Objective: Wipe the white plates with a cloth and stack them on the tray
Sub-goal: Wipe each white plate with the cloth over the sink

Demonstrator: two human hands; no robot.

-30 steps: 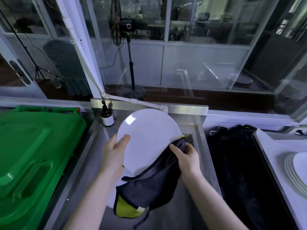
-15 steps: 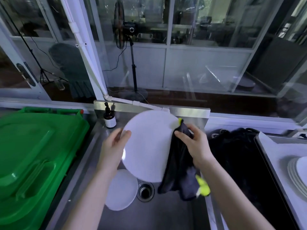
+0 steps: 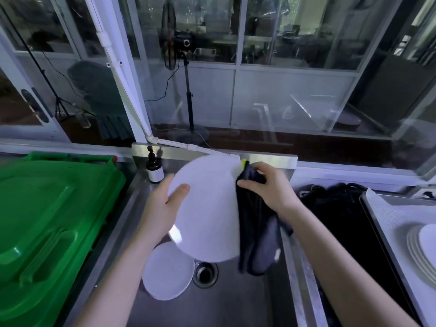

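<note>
sink [image 3: 236, 303]: steel basin, second white plate [image 3: 166, 271] lying beside drain
left hand [image 3: 162, 208]: fingers clamp large white plate [image 3: 205, 208] rim, tilted above sink
right hand [image 3: 271, 187]: fingers clutch dark cloth [image 3: 254, 230] against plate's right edge
tray [image 3: 387, 220]: far right, plate stack [image 3: 422, 246] on it

Steel sink basin [image 3: 236, 303]: small white plate [image 3: 168, 271] flat on bottom, just left of round drain [image 3: 204, 274]. Dark pump bottle [image 3: 154, 169] upright at back left corner. Right: tray [image 3: 387, 215] bearing stack of white plates [image 3: 422, 246].
</note>
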